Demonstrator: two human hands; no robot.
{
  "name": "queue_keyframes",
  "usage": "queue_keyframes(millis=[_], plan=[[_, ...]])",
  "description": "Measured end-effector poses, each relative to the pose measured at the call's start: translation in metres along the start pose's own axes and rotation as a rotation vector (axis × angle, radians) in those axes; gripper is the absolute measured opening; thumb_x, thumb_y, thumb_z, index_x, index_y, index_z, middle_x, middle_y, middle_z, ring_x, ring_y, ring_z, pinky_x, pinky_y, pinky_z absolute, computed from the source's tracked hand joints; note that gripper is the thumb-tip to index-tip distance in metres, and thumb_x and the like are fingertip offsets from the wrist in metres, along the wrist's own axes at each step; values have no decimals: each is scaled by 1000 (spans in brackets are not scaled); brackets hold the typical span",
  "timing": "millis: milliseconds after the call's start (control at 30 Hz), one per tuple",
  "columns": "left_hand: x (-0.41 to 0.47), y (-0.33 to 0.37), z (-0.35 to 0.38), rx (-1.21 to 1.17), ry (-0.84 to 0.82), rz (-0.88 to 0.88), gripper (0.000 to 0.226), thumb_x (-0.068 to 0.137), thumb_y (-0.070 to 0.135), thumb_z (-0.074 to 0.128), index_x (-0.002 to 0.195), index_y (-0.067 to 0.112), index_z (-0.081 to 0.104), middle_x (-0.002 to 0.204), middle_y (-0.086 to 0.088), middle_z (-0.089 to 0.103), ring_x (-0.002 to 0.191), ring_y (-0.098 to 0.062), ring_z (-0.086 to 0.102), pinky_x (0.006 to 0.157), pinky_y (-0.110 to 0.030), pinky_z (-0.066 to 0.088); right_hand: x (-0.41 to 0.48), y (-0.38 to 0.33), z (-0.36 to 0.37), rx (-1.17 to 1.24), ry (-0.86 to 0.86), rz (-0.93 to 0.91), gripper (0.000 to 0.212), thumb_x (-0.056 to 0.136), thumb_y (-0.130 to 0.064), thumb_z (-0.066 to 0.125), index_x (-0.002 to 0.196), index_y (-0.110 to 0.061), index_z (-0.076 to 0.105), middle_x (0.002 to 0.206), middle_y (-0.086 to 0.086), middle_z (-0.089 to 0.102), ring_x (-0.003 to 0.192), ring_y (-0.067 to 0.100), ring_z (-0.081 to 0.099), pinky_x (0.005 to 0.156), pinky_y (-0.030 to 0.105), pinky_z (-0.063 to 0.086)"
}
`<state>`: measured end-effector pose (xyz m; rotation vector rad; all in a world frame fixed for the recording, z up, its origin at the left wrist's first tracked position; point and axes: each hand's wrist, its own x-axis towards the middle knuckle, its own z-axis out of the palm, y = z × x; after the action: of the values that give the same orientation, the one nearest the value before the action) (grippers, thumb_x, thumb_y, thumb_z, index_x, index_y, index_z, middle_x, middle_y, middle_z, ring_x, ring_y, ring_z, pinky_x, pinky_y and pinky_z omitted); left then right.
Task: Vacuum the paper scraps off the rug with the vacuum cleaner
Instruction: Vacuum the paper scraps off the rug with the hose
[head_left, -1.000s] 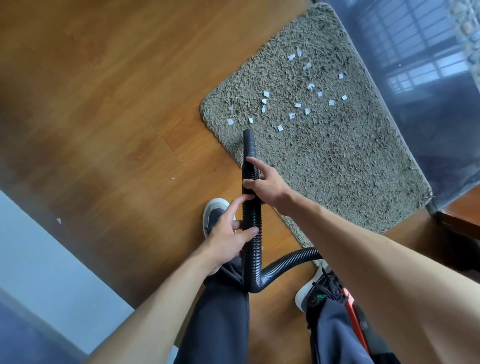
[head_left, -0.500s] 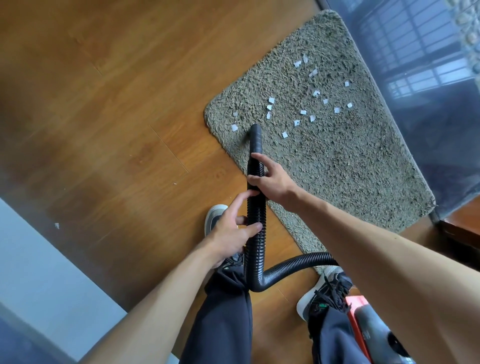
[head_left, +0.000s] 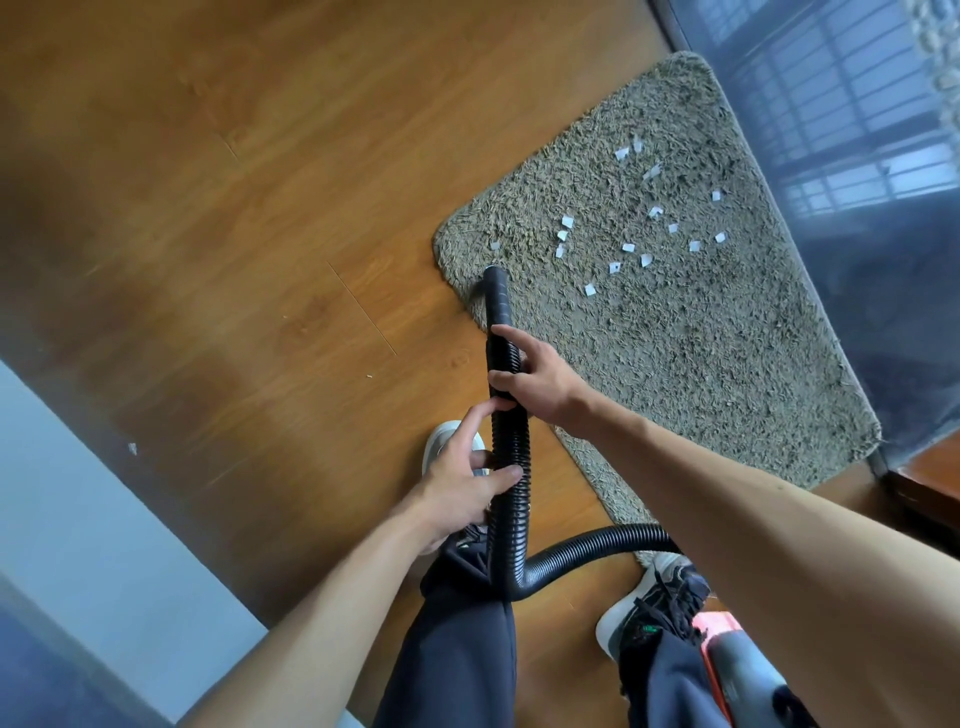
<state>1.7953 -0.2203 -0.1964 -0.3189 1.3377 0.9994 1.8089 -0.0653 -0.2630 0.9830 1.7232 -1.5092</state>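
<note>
A shaggy grey-beige rug lies on the wooden floor with several small white paper scraps scattered over its far half. A black ribbed vacuum hose runs up from near my legs, and its nozzle end sits on the rug's near-left corner, just short of the closest scrap. My right hand grips the hose just below the smooth nozzle. My left hand holds the ribbed part lower down, index finger stretched along it. The red and grey vacuum body shows at the bottom right.
Wooden floor spreads to the left and beyond. My two shoes stand by the rug's near edge. A glass window or door borders the rug's right side. A pale wall runs along the lower left.
The nozzle has moved forward onto the rug's near-left corner, over where two scraps lay; those are no longer seen. Both hands kept their hold on the hose.
</note>
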Motion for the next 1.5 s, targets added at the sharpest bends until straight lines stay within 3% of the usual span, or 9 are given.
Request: queue_keyframes(millis=[167,300,433,567,700,867,1033,1300,1500], plan=[[3,5,3,-16,15,-4,71,92,7,65,100,75,45,107,-17,66,98,-32,68,57,-29,53,0,-6,-7,-24,16,17,69,79,-27,61,145,-36,41,105,6,62,87,20,61,86,43,57],[6,10,1,-18,41,9,70,92,7,66,103,74,46,103,-19,66,97,-34,67,63,-37,54,8,-15,-12,-42,-11,27,67,87,-18,62,148,-31,38,104,7,62,79,15,60,67,30,52],[10,18,-3,-6,38,35,68,92,6,65,101,71,48,101,-20,65,94,-39,68,77,-59,58,13,-21,-15,-12,-5,40,67,89,-13,61,149,-29,37,104,8,62,78,13,60,67,28,51],[13,21,-3,0,20,40,68,93,5,64,101,71,48,95,-15,66,92,-36,68,79,-59,55,14,-27,-20,14,-26,79,67,92,-9,58,151,-29,34,108,9,59,73,12,60,52,22,48],[14,24,4,50,-3,32,63,92,7,64,114,63,48,101,-23,68,99,-43,67,78,-58,56,5,-27,-29,62,4,136,68,92,-9,58,152,-29,32,116,10,58,78,17,65,55,30,55],[12,25,17,135,-70,10,61,93,6,63,123,56,46,97,-19,67,84,-35,68,58,-29,54,-14,-10,-40,204,58,253,67,92,-7,58,150,-29,33,126,14,58,97,33,68,78,56,59],[12,29,26,221,-149,-15,63,92,5,62,123,57,44,108,-23,64,84,-28,66,62,-34,57,-30,3,-51,311,77,306,66,94,-7,56,151,-28,30,128,14,57,100,30,66,80,50,59],[-5,49,42,291,-233,-15,63,93,3,61,128,51,42,101,-11,63,82,-21,65,51,-23,51,-58,1,-67,389,130,319,66,95,-7,57,151,-29,32,127,11,58,104,28,65,80,49,59],[-20,63,45,329,-206,22,63,92,2,61,122,55,44,108,-20,68,80,-23,69,50,-22,51,-64,-7,-72,415,112,299,66,94,-8,58,152,-28,32,127,13,59,94,23,66,68,38,58]])
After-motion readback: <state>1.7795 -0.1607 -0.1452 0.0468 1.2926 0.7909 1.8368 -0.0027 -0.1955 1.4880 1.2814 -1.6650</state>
